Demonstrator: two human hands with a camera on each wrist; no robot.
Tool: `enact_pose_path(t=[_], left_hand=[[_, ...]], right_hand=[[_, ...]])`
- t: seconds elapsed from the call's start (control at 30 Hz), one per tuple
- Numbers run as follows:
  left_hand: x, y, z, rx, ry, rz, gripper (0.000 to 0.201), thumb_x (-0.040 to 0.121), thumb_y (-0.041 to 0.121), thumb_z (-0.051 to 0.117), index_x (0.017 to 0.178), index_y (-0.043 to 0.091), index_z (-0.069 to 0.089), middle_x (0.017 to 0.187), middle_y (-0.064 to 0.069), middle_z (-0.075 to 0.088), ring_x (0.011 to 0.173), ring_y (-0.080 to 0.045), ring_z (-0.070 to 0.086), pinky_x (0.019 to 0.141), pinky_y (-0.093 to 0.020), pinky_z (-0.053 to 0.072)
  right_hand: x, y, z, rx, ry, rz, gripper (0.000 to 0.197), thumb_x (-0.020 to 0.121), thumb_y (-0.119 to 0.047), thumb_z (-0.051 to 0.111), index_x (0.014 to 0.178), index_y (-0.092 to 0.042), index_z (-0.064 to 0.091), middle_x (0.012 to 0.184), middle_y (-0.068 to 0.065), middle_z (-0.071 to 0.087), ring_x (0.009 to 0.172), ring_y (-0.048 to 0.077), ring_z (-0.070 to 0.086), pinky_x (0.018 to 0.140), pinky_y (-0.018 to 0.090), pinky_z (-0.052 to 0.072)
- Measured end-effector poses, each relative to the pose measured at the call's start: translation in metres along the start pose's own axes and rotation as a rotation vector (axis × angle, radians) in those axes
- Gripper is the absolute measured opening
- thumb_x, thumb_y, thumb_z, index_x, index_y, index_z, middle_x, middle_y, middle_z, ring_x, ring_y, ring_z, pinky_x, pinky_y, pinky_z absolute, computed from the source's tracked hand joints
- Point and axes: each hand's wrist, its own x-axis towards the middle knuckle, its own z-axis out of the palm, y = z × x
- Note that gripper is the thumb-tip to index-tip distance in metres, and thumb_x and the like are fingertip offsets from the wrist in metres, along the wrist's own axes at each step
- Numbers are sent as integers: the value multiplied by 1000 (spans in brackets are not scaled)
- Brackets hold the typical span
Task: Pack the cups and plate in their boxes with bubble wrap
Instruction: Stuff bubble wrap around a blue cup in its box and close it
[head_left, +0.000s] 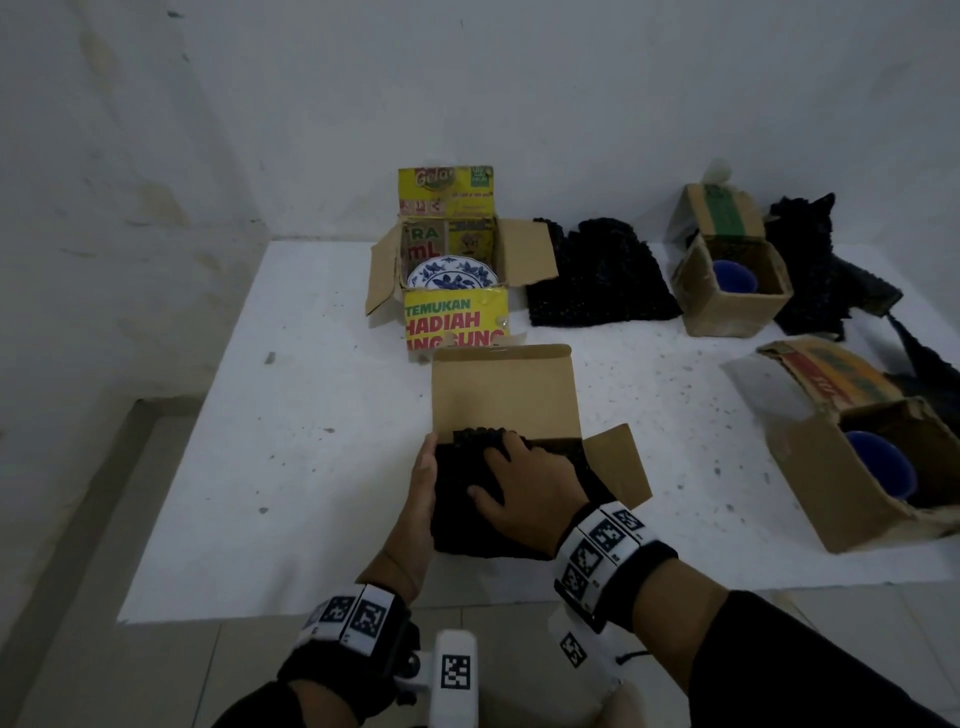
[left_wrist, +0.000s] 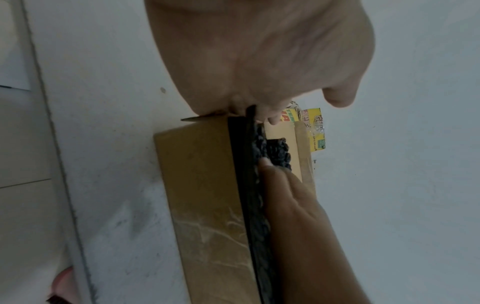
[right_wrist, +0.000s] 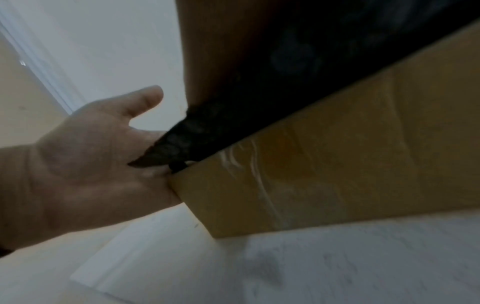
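Observation:
A plain brown box (head_left: 501, 389) stands open at the table's middle, stuffed with black bubble wrap (head_left: 457, 499). My right hand (head_left: 519, 483) lies flat on top of the wrap with fingers spread and presses it down. My left hand (head_left: 423, 483) rests straight-fingered against the box's left side. In the left wrist view the right hand's fingers (left_wrist: 293, 205) lie on the wrap (left_wrist: 275, 152) above the box wall (left_wrist: 202, 185). What is under the wrap is hidden. A blue-and-white plate (head_left: 452, 275) sits in a yellow box (head_left: 457, 322) behind.
At the right, two open brown boxes (head_left: 727, 312) (head_left: 841, 499) each hold a blue cup (head_left: 735, 278) (head_left: 880, 462). Loose black bubble wrap (head_left: 597, 275) (head_left: 821, 270) lies between and behind them. The white table (head_left: 311, 415) ends near me and on the left.

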Motion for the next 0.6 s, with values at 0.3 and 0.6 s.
enact_pose_path(t=[0.3, 0.6], left_hand=[[1, -2, 1, 64, 47, 34, 69, 85, 60, 34, 146, 31, 21, 153, 6, 26, 140, -11, 27, 118, -43, 20], [0, -2, 0, 87, 34, 39, 89, 69, 74, 41, 146, 33, 21, 153, 8, 26, 139, -11, 27, 117, -43, 22]], right_hand=[[-9, -7, 16, -29, 287, 103, 64, 59, -70, 45, 91, -17, 62, 99, 5, 58, 83, 27, 54, 67, 36, 43], [-13, -1, 20, 105, 297, -18, 70, 67, -62, 54, 118, -14, 55, 104, 3, 64, 91, 25, 56, 75, 37, 49]])
